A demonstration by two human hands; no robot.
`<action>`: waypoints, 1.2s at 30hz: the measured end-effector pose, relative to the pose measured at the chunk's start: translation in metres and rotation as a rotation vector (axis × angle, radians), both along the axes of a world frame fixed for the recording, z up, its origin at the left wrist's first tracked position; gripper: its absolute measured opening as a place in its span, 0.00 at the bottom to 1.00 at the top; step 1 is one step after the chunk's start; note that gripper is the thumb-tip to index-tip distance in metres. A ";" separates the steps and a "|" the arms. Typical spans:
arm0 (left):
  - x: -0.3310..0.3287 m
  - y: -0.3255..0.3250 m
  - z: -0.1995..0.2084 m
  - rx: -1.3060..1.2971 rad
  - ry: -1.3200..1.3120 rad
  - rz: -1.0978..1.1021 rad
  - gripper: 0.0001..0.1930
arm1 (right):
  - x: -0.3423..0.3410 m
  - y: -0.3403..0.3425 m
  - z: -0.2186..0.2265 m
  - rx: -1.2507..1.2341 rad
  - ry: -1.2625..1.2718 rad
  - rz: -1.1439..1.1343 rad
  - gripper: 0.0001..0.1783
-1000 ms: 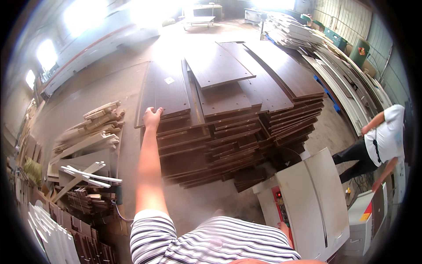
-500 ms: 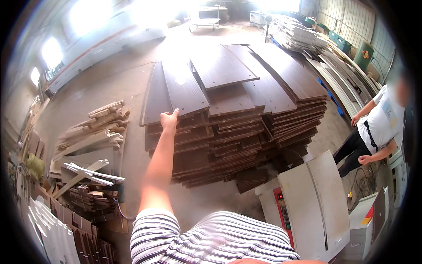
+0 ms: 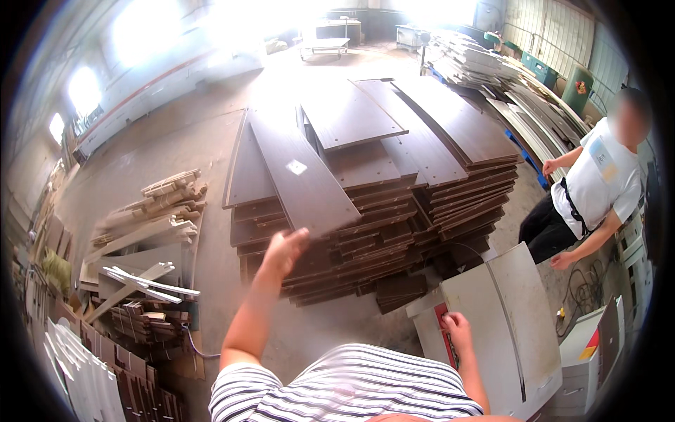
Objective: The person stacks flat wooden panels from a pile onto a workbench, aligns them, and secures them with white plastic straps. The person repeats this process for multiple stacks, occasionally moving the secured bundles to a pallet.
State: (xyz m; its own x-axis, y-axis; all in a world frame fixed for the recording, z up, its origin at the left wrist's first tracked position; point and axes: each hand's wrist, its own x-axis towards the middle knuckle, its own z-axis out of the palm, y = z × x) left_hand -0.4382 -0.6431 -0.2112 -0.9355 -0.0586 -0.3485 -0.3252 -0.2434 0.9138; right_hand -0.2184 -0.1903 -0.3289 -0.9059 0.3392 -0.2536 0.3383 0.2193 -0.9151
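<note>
Left of centre, the left hand (image 3: 285, 252) grips the lower end of one board (image 3: 309, 193), askew but not yet off the pile (image 3: 467, 200); the right hand (image 3: 459, 332), lower right, curls, contents unclear.

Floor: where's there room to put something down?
The floor looks bare between the wood scraps and brown boards, and past the scraps toward the windows. It's crowded lower left, with white strips and brown pieces packed together.

A big wood workshop can be seen: brown boards (image 3: 383, 190) are stacked high, wood strips (image 3: 158, 206) are heaped to the left, pale boards (image 3: 460, 60) are piled near a ribbed metal wall (image 3: 552, 29), and light is let in by windows (image 3: 84, 91).
</note>
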 end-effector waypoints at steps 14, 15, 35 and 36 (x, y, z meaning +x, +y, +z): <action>0.092 0.089 -0.002 0.684 -0.029 -0.254 0.25 | -0.040 -0.094 0.103 -1.113 0.093 -0.123 0.23; 0.076 0.082 0.006 0.784 0.045 -0.202 0.23 | -0.022 -0.079 0.105 -1.090 0.094 -0.155 0.24; 0.184 0.388 -0.073 0.252 -0.552 -0.911 0.23 | 0.440 0.070 -0.030 -1.027 0.223 -1.300 0.24; 0.194 0.419 -0.089 0.335 -0.572 -0.944 0.23 | 0.459 0.062 -0.034 -1.046 0.249 -1.337 0.23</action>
